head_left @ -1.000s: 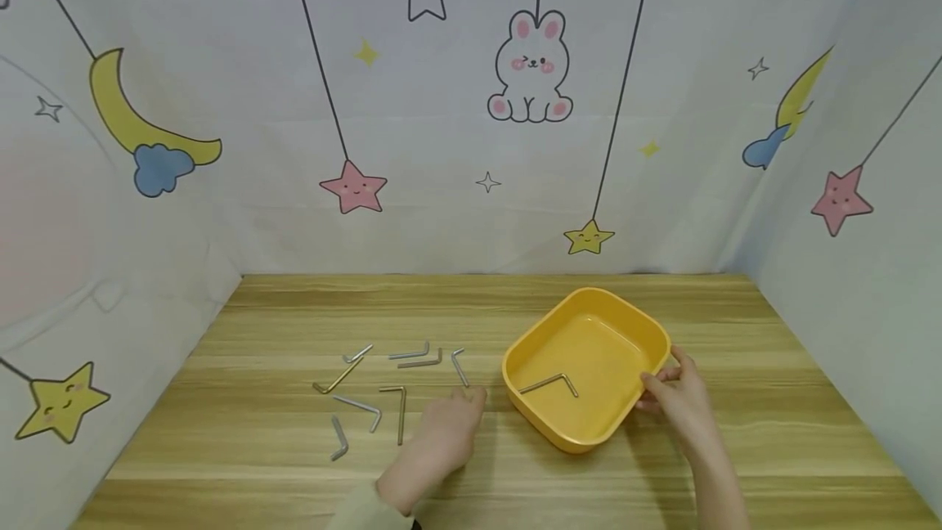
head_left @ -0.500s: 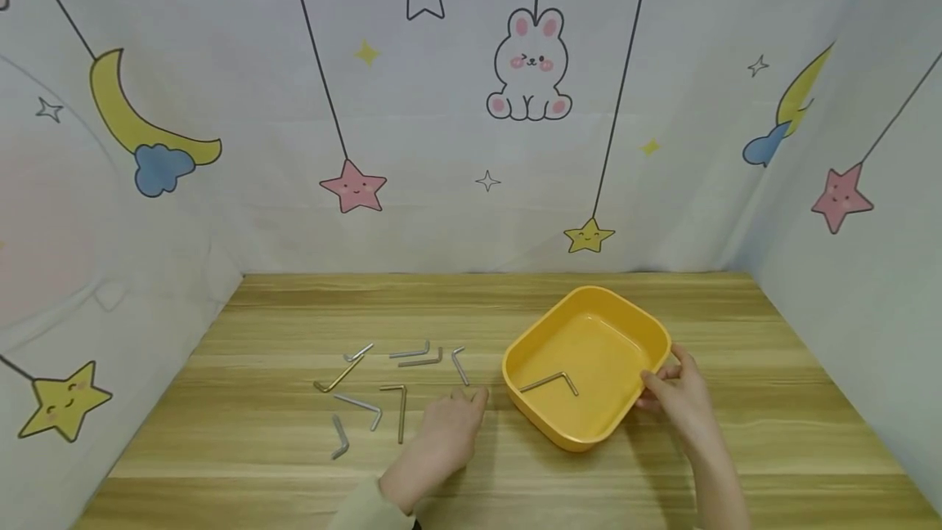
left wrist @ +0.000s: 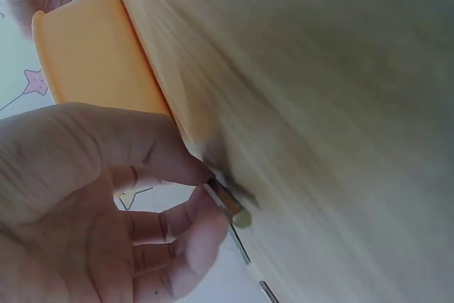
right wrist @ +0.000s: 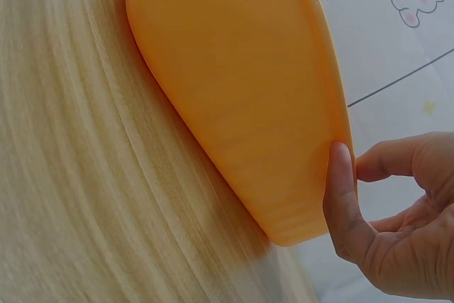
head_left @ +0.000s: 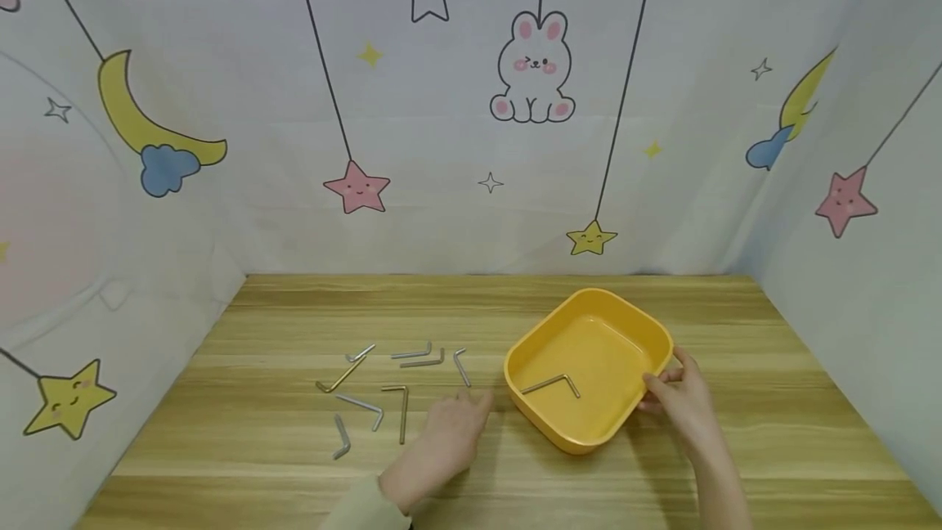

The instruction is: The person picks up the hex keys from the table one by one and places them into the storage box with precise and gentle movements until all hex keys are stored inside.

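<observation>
My left hand (head_left: 445, 436) is low over the wooden table, left of a yellow plastic tray (head_left: 548, 429). In the left wrist view its thumb and fingertips pinch a metal hex key (left wrist: 228, 204), whose six-sided end points out close to the tabletop. The head view hides this key behind the hand. My right hand (head_left: 684, 407) holds the tray's right side, gripping the rim between thumb and fingers, as the right wrist view also shows. Inside the tray lies one bent hex key (head_left: 545, 384).
Several silver and brass-coloured hex keys lie spread left of the tray, among them a brass one (head_left: 404, 415) beside my left hand and a small silver one (head_left: 461, 366) just beyond it. A patterned white curtain (head_left: 412, 244) closes off the table's back and sides.
The head view has shifted very slightly. Both hands, the tray and the loose keys stay almost where they were.
</observation>
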Motion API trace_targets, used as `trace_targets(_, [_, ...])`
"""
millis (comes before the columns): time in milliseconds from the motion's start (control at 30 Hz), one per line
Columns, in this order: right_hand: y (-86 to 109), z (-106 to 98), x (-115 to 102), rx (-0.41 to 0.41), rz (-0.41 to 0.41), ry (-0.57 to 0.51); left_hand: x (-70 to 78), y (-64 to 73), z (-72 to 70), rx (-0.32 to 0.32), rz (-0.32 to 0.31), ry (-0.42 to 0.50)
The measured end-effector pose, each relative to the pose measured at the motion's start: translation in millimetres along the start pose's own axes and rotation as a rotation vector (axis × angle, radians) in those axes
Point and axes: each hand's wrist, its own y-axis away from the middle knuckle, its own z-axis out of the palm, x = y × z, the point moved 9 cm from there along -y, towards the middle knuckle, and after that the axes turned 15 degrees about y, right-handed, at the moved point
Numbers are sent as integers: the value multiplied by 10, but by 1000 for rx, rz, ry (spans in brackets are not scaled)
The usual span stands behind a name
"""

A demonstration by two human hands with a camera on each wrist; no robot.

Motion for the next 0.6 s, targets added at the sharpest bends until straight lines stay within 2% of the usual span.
trace_targets(133, [-4, 3, 8, -1, 1, -6, -3, -4, -13, 24, 23, 33])
trace_targets(400, [0, -3, -1, 5, 4, -9, 82, 57, -153, 206, 152, -4])
trace_targets(600, [-5, -1, 13, 1, 6, 1, 148, 101, -243, 273, 218, 4])
